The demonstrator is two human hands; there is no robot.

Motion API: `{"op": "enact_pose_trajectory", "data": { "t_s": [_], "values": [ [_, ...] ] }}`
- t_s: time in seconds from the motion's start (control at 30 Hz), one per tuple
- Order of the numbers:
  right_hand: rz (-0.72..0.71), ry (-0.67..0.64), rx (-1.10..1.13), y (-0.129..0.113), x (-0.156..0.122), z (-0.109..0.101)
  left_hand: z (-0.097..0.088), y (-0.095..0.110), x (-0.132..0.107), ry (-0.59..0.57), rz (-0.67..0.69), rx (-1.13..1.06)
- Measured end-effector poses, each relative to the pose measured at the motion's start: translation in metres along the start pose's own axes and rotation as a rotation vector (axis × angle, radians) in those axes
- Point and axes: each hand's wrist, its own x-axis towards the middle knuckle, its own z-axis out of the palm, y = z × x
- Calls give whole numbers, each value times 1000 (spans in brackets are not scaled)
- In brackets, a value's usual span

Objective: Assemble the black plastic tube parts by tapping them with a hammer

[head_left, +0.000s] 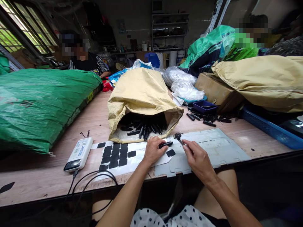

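My left hand (pixel 153 149) rests low over the table with its fingers closed round a short black tubular piece (pixel 167 144), which points to the right. Pinched in my right hand (pixel 197 157) is a small black part with a round head and a thin stem (pixel 178 136); its exact kind is unclear. Under my left hand lies a white sheet (pixel 139 151) with rows of black rounded squares (pixel 115 154). A single black square (pixel 170 153) sits between my hands. Just beyond, a tan sack (pixel 142 91) opens toward me, with many black tubular pieces (pixel 142 129) inside.
At left are a large green sack (pixel 44 104) and a white power bank (pixel 79 154) with a black cable. Loose black pieces (pixel 209 123), a purple tray (pixel 205 107), a cardboard box (pixel 217 90) and a blue tray (pixel 272 127) stand right. Two people sit across the table.
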Motion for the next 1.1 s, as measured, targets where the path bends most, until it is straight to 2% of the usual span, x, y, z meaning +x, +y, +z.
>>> {"op": "enact_pose_trajectory", "data": {
  "t_s": [0.13,0.23,0.4,0.53,0.77,0.93,1.1],
  "values": [
    [-34,-26,-14,-10,-7,5,1,-2,-1,7,11,9],
    [-44,-4,-37,-11,-8,7,2,-2,0,2,10,3],
    [-16,-64,-68,-10,-7,10,1,-1,0,-6,0,13],
    [-26,-29,-19,-15,-7,11,-1,1,-1,-13,3,22],
    [-45,-132,-31,-22,-12,21,-2,4,-2,-6,0,28],
    [6,-27,-134,-8,4,7,1,2,-1,12,-7,14],
    [81,16,-439,23,25,0,3,0,-1,28,-4,26]
  ]
}}
